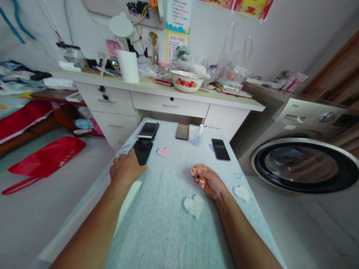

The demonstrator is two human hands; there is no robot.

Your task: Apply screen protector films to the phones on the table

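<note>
My left hand (pixel 125 168) is at the near end of a black phone (pixel 143 151) lying at the left edge of the cloth-covered table. Its thumb is by the near right corner and its fingers curl at the left side, covering part of the phone. Just beyond lies another dark phone (pixel 148 129) with a pale edge. My right hand (pixel 209 181) is closed around a crumpled peach-orange cloth (pixel 202 182), held over the middle of the table. Farther off stand a small clear spray bottle (pixel 198 136) with a white top and, beside it, a brownish phone case (pixel 182 132).
A phone with a purple edge (pixel 221 150) lies at the right. Behind the table (pixel 168 224) is a white desk (pixel 171 104) bearing a floral bowl (pixel 187 81), a paper roll (pixel 128 66) and plastic bags. A washing machine (pixel 297 123) stands right; a red bag (pixel 47 158) lies on the floor.
</note>
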